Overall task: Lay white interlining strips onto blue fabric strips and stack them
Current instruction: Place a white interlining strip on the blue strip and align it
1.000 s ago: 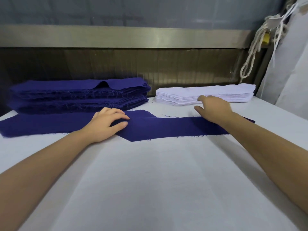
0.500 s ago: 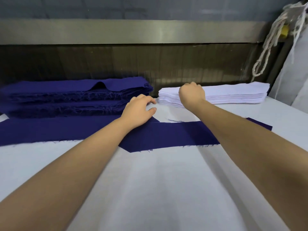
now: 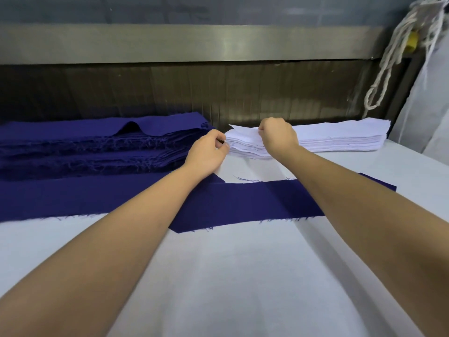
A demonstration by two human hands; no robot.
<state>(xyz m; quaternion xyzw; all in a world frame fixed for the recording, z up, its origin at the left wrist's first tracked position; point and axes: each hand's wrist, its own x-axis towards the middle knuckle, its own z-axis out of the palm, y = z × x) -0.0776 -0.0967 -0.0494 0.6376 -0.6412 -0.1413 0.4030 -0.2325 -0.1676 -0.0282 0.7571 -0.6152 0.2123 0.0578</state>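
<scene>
Our right hand (image 3: 277, 138) pinches the left end of the top white interlining strip (image 3: 243, 132), whose corner is raised off the white stack (image 3: 340, 136). Our left hand (image 3: 206, 153) has its fingers curled against that stack's left edge; we cannot tell whether it grips anything. Nearer us, under both forearms, a blue fabric strip (image 3: 243, 203) lies flat on the tabletop (image 3: 243, 276), its left end meeting a second blue strip (image 3: 73, 198). Behind these sits the blue stack (image 3: 85, 147), just beside the white one.

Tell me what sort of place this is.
Probably a garment workshop: a stack of frayed blue fabric strips, a stack of white interlining strips, and a wide white-covered work table.
</scene>
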